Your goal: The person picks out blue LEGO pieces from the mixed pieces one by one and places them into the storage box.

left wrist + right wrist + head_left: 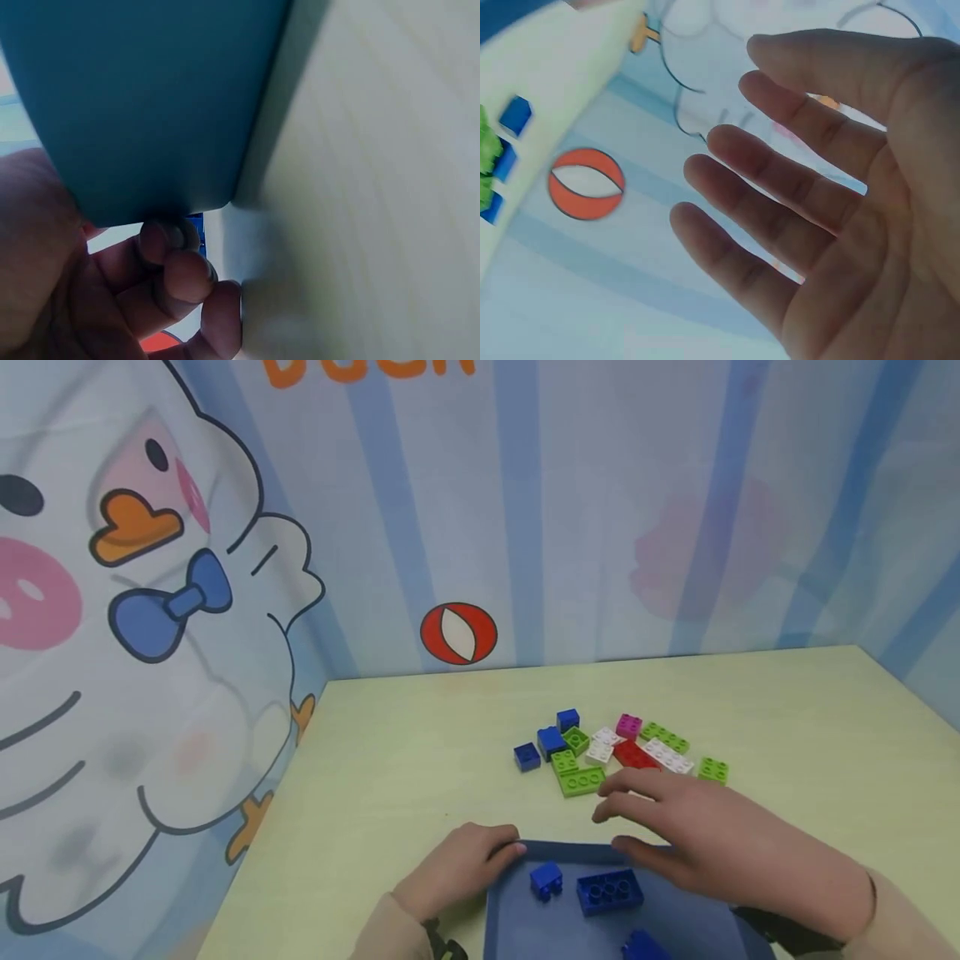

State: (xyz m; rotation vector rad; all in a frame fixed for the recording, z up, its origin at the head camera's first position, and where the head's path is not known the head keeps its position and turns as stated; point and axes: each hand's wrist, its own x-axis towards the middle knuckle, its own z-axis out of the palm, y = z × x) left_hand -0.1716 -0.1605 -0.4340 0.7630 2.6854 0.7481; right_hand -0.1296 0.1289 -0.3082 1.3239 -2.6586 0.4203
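My left hand (467, 867) grips the far left corner of a blue tray (501, 935), thumb at the rim. From the left wrist view, its curled fingers (189, 276) bend round the end of the tray wall (150, 112). Over the tray's far right part hovers my right hand (693, 831), holding nothing; its fingers (735, 199) are spread and nearly straight in the right wrist view. Inside the tray lie a small blue brick (546, 881), a longer dark blue brick (610, 892) and another blue brick (643, 946), partly cut off by the frame.
Beyond the tray, loose toy bricks lie on the pale table (375, 777): several blue ones (551, 742), green ones (582, 782), white ones (669, 756), a red one (634, 754) and a magenta one (628, 725). A printed cloth backdrop (562, 527) stands behind the table.
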